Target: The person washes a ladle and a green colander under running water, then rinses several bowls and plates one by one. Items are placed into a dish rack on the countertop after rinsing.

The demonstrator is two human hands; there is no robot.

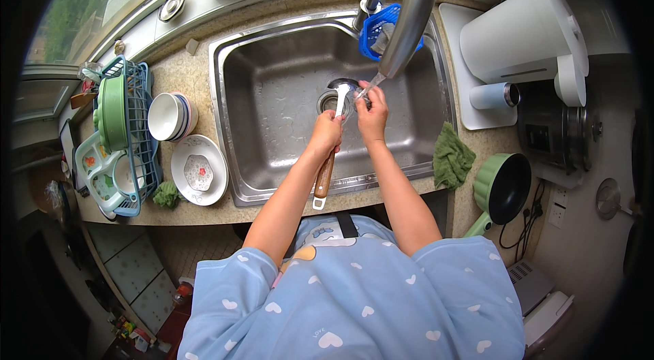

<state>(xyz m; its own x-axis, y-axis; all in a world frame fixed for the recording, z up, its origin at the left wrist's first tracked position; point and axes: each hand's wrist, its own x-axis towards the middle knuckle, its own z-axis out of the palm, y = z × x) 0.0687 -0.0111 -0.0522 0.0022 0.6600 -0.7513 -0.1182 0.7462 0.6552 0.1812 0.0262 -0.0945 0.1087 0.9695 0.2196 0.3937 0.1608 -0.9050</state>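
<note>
My left hand (326, 130) grips a ladle (341, 104) by its shank, with the brown wooden handle running back past the wrist. The metal bowl of the ladle points away from me over the sink drain (329, 100). At the right edge of that bowl is my right hand (373, 112), its fingers curled under the stream from the faucet (403, 33). Splashing water blurs what lies between these fingers, so I cannot tell if they grip anything. Both hands are inside the stainless steel sink (265, 135).
Left of the sink stand stacked bowls (166, 116), plates (179, 176) and a blue dish rack (143, 155). A blue basket (369, 38) hangs by the faucet. To the right are a green cloth (453, 158), a green pan (503, 189), a bottle (493, 96) and a white pitcher (516, 38).
</note>
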